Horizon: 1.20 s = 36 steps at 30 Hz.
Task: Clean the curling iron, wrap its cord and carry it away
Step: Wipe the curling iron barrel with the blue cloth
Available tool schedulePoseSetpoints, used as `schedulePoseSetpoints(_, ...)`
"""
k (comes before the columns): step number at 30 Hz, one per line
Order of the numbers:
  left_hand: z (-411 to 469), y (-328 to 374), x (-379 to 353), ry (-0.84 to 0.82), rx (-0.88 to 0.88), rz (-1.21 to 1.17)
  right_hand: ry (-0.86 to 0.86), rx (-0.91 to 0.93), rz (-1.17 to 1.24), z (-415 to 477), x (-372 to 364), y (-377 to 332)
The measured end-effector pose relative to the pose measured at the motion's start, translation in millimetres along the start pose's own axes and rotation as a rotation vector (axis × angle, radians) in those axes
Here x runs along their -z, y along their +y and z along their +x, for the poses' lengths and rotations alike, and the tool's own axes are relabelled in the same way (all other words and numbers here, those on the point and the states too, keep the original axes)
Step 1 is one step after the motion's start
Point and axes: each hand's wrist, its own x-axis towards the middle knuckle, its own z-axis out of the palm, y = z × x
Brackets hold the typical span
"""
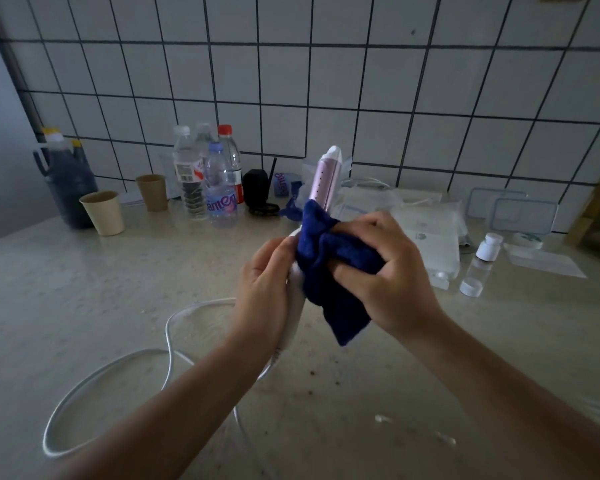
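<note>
- Nearest on the worktop (118, 271), the cord (168, 330) lies in loose, unwrapped loops and runs up to the low end of the iron's handle.
- Above it, the left grip (260, 292) is a bare hand with its fingers curled round the white handle, holding the iron (323, 178) clear of the worktop.
- Just to its right and touching it, the right grip (388, 271) is closed on a bunched blue cloth (333, 265), which is pressed round the iron about where handle meets barrel.
- Beyond the cloth, the pink barrel rises up and away, leaning a little right, with its white tip farthest out.
- The long axis therefore runs from the cord end near the body to the tip toward the wall.
- The bare barrel lies on the far side of the right grip, so that hand is nearer. A wipe would likely slide outward along the axis while the left grip steadies the handle.
- Far back by the tiled wall, bottles (219, 188) and cups (103, 213) stand well apart from the hands.
</note>
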Motion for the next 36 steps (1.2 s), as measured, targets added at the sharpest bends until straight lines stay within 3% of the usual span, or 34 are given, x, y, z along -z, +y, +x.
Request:
schedulePoseSetpoints(2, 2.7, 2.5, -1.8, 0.082, 0.055, -0.069, -0.070, -0.012, 0.004, -6.9, -6.5, -2.3)
schedulePoseSetpoints(4, 7.0, 8.8, -1.5, 0.141, 0.271, -0.229, -0.236, -0.024, -0.005, -17.1, -18.3, -4.6)
schedulePoseSetpoints(7, 13.7, 12.8, 8.4, 0.059, 0.488, -0.273, -0.430, -0.026, -0.005, -24.7, -27.8, -6.6)
schedulePoseSetpoints(9, 12.5, 13.7, 5.2, 0.019, 0.526, -0.315, -0.407, -0.003, -0.031, -20.5, -23.3, -6.6)
schedulePoseSetpoints(10, 9.9, 14.0, 0.5, 0.038, 0.501, -0.326, -0.346, 0.002, -0.045, -16.9, -19.7, -6.3)
schedulePoseSetpoints(13, 4.4, 4.1, -3.9, 0.091, 0.190, -0.162, -0.086, -0.009, -0.028, -5.1, -7.1, -4.2)
schedulePoseSetpoints(16, -0.6, 1.5, -3.1, 0.009, 0.026, -0.044, -0.005, -0.018, 0.001, -1.3, -3.3, -2.6)
schedulePoseSetpoints(18, 0.2, 5.8, -3.7, 0.029, 0.043, -0.087, -0.060, -0.022, 0.005, -5.0, -6.2, -2.7)
schedulePoseSetpoints(22, 7.2, 7.2, 2.6, 0.126, 0.146, -0.136, -0.383, -0.013, 0.008, -14.0, -17.5, -1.0)
schedulePoseSetpoints(24, 9.6, 6.5, 3.9, 0.148, 0.139, -0.114, -0.368, -0.002, -0.010, -12.9, -16.9, -0.6)
schedulePoseSetpoints(28, 5.0, 3.5, -4.8, 0.096, 0.135, -0.189, -0.086, -0.012, -0.014, -1.9, -3.5, -0.5)
schedulePoseSetpoints(30, 1.5, 3.5, -9.6, 0.049, 0.152, -0.232, -0.040, -0.021, -0.005, 1.2, 1.3, -0.5)
schedulePoseSetpoints(33, 0.8, 4.3, -10.0, 0.072, 0.175, -0.287, -0.113, -0.028, -0.011, -4.4, -4.3, -2.0)
schedulePoseSetpoints(36, 7.4, 7.4, -2.1, 0.118, 0.290, -0.299, -0.329, -0.014, -0.009, -16.9, -18.5, -3.7)
